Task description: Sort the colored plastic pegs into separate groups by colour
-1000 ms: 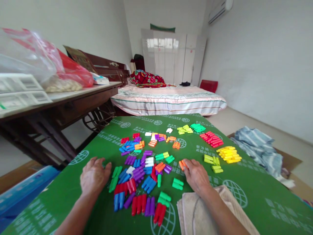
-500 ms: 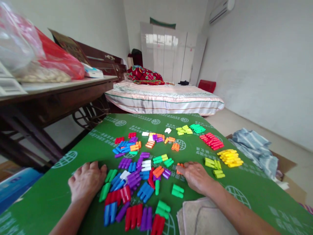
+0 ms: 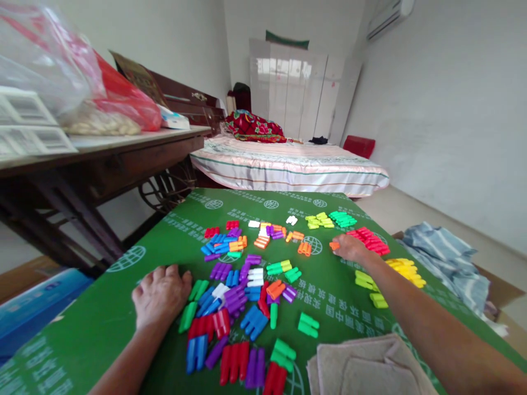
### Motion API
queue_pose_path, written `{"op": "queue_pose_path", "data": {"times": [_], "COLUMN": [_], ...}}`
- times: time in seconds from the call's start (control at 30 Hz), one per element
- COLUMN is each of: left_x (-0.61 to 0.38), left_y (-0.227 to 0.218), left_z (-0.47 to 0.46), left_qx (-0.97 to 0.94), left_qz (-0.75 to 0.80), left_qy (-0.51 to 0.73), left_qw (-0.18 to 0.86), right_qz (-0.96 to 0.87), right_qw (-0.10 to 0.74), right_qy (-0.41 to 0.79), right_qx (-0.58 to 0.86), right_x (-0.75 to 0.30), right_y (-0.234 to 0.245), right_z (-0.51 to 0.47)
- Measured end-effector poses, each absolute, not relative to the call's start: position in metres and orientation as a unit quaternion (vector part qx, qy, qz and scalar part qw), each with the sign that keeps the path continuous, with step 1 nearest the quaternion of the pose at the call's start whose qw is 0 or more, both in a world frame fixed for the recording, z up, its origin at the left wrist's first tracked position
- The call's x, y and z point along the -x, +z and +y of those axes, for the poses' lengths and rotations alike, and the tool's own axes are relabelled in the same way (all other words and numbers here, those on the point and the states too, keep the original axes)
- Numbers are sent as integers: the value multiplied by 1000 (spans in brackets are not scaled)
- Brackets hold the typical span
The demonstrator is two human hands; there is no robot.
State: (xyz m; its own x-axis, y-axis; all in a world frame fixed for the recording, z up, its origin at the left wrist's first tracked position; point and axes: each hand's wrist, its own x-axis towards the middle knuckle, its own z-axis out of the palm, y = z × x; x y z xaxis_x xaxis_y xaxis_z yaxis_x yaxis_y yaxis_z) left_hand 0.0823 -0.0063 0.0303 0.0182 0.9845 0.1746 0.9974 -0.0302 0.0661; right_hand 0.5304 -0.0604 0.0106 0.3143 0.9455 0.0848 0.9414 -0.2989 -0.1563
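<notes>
Scattered over the green board are small plastic building pieces made of joined tubes. My right hand (image 3: 349, 248) pinches an orange plastic piece (image 3: 334, 246), just left of the red pieces (image 3: 368, 241). My left hand (image 3: 162, 296) lies on the board with its fingers loosely spread, holding nothing. Close beside it are green pieces (image 3: 193, 302). The mixed heap in the middle has purple pieces (image 3: 235, 300), blue pieces (image 3: 254, 322) and orange ones. Near my right forearm lie yellow pieces (image 3: 405, 272) and lime-green pieces (image 3: 365, 280), partly hidden by it.
A folded beige cloth (image 3: 370, 367) lies at the front of the green board (image 3: 135, 323). Farther back, lime (image 3: 320, 220) and green groups (image 3: 342, 219) sit on the right. A wooden table (image 3: 156, 148) with bags stands left; a bed (image 3: 288, 164) stands beyond.
My right hand has moved away from me and to the right with the orange plastic piece. My left hand stays on the board; the view has shifted slightly left.
</notes>
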Motion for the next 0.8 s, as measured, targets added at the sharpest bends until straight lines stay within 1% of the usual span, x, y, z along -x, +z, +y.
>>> {"op": "queue_pose_path", "data": {"times": [0.17,0.3,0.4,0.53,0.67,0.8], "left_x": [-81,-84,-84,-83,-84,-86], "left_y": [22,17,16,14,16,19], "left_z": [-4,2,4,6,5,5], "left_qx": [714,680,681,682,677,672], "left_qz": [-692,-728,-728,-726,-733,-738], "left_qy": [-77,-55,-59,-68,-50,-35], "left_qw": [70,62,54,53,49,44], "right_qz": [-581,-572,-571,-598,-638,-639], "right_qw": [39,6,-4,-6,-2,-14], "right_qy": [61,81,73,70,90,98], "right_qx": [811,817,818,799,764,763], "right_x": [-546,-550,-546,-519,-478,-449], "right_y": [8,12,16,24,31,35], "right_z": [-55,-53,-53,-54,-49,-40]}}
